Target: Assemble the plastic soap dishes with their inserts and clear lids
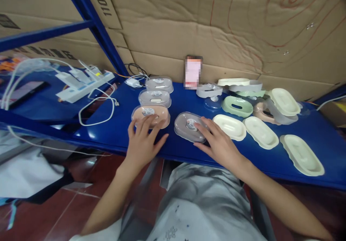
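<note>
My left hand [143, 140] lies with spread fingers over the front of a peach soap dish [162, 114] under a clear cover with a round label. Behind it in the same column stand two greyish soap dishes, a middle one [164, 98] and a far one [164, 86], also covered. To the right, my right hand [216, 140] rests its fingertips on the right side of a grey-mauve soap dish [183, 127], clear-covered and labelled. Its fingers are stretched out, not wrapped round the dish. Just beyond that hand is a cream tray [232, 127].
More cream trays [261, 132] [302, 154] lie along the right front edge. Behind them sit a green dish shell [237, 106], a clear cover [213, 103] and several stacked parts. A phone [193, 73] leans against the cardboard [167, 35]. A power strip [86, 87] with cables lies left.
</note>
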`<control>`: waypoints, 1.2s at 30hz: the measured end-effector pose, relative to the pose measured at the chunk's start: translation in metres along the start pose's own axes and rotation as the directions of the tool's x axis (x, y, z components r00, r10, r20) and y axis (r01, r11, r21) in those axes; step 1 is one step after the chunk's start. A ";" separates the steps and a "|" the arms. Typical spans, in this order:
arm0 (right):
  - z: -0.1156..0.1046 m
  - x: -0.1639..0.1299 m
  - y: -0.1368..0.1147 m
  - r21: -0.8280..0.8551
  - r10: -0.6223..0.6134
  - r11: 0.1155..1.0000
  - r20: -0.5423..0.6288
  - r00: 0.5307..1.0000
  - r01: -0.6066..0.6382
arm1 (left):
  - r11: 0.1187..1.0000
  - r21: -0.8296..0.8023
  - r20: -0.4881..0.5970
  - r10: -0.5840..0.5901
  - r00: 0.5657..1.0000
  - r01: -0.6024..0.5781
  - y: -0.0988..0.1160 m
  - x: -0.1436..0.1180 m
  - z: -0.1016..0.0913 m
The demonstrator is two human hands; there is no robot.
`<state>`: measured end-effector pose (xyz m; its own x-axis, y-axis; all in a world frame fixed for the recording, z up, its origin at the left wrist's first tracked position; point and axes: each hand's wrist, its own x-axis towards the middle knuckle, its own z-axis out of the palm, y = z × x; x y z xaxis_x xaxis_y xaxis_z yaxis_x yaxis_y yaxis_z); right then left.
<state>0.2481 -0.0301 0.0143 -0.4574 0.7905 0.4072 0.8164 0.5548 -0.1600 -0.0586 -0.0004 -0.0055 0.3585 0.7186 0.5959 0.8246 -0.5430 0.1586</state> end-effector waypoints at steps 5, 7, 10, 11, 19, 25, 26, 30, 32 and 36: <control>0.011 0.042 -0.009 -0.200 0.123 0.974 0.083 0.989 -0.105 | 0.992 0.086 -0.053 -0.087 0.995 0.091 -0.015 -0.007 0.000; 0.012 0.062 -0.013 -0.310 0.191 0.940 0.136 0.972 -0.141 | 0.990 0.103 -0.092 -0.091 0.992 0.100 -0.016 -0.007 0.002; 0.018 0.093 -0.014 -0.394 0.249 0.904 0.171 0.953 -0.165 | 0.991 0.076 -0.130 -0.099 0.987 0.109 -0.017 -0.008 0.006; 0.021 0.103 -0.014 -0.401 0.257 0.900 0.171 0.951 -0.172 | 0.991 0.068 -0.142 -0.103 0.984 0.114 -0.017 -0.009 0.006; 0.024 0.124 -0.009 -0.293 0.226 0.941 0.168 0.960 -0.170 | 0.992 0.055 -0.179 -0.099 0.979 0.111 -0.019 -0.013 0.007; -0.034 0.015 0.016 -0.272 0.097 0.957 -0.041 0.994 -0.105 | 0.998 0.058 -0.275 -0.015 0.961 0.032 -0.016 -0.017 0.004; -0.040 -0.004 0.021 -0.293 0.137 0.944 -0.068 0.988 -0.151 | 1.000 0.029 -0.274 0.010 0.962 -0.002 -0.010 -0.015 0.002; -0.039 -0.058 0.036 -0.298 0.224 0.929 -0.013 0.974 -0.218 | 0.960 -0.200 -0.062 0.187 0.980 -0.195 0.035 -0.002 0.005; -0.035 -0.070 0.038 -0.198 0.160 0.970 0.101 0.982 -0.138 | 0.914 -0.279 0.072 0.327 0.942 -0.295 0.060 0.008 0.013; -0.043 -0.081 0.049 -0.042 0.095 0.995 0.110 0.989 -0.090 | 0.864 -0.350 0.279 0.464 0.841 -0.361 0.085 0.022 0.031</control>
<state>0.3402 -0.0778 0.0121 -0.4140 0.8632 0.2890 0.8686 0.4695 -0.1581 0.0325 -0.0176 -0.0032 0.8063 0.4733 0.3547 0.4302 -0.8808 0.1976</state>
